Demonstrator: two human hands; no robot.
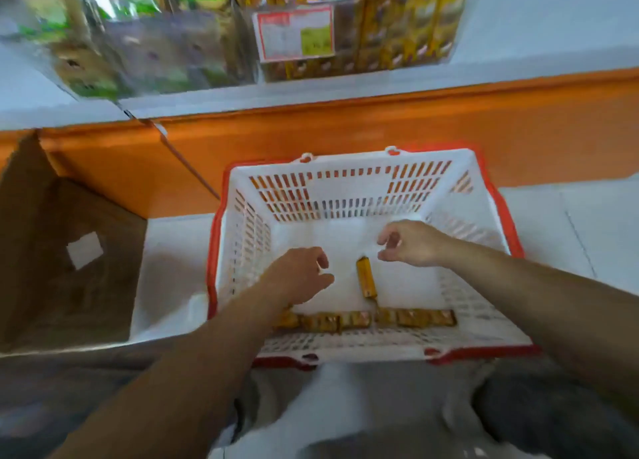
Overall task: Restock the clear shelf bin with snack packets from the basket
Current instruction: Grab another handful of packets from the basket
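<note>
A white basket with a red rim (345, 196) stands on the floor below the shelf. Inside it one yellow snack packet (366, 278) lies alone near the middle, and a row of several yellow packets (363, 320) lines the near wall. My left hand (297, 275) hovers in the basket left of the lone packet, fingers loosely curled, holding nothing. To the packet's upper right, my right hand (411, 242) hangs with bent fingers and is also empty. The clear shelf bin (397, 30) above holds many yellow packets and carries a price label (295, 31).
A neighbouring clear bin (121, 44) with green and purple packets sits to the left on the shelf. An orange shelf base (380, 126) runs behind the basket. An open cardboard box (65, 251) stands on the floor at the left. My knees are below the basket.
</note>
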